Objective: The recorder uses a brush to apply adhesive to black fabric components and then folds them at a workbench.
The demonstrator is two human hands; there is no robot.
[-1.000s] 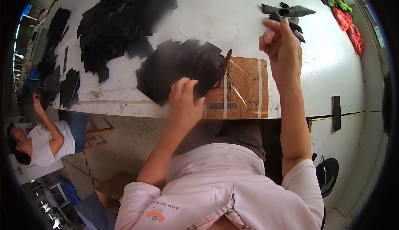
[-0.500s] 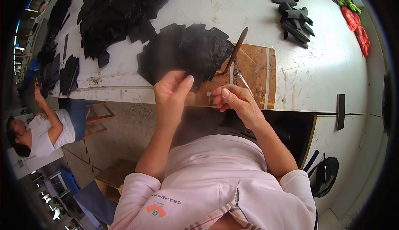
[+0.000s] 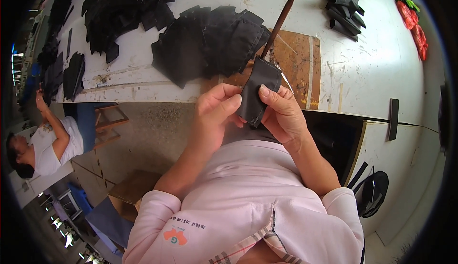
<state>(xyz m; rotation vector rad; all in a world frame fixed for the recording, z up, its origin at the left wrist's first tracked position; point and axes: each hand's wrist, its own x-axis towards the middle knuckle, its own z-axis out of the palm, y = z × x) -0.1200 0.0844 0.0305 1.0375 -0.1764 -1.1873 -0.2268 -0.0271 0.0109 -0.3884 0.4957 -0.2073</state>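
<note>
Just off the table's near edge I hold a small black stitched fabric piece upright between both hands. My left hand pinches its left side, thumb and fingertips at the edge. My right hand grips its right side, with the thumb pressed on the face. A brown pointed rod rises behind the top of the piece; its foot is hidden, and I cannot tell whether the two touch. Beyond my left hand lies a fanned stack of similar black pieces.
A scratched brown board lies on the white table. A larger black heap sits far left, rolled black pieces and red plastic bags far right. Another person works at the left.
The black fabric piece is now in both hands, brought from the stack's side toward me. My right hand has closed on it beside the rod. The view has shifted slightly.
</note>
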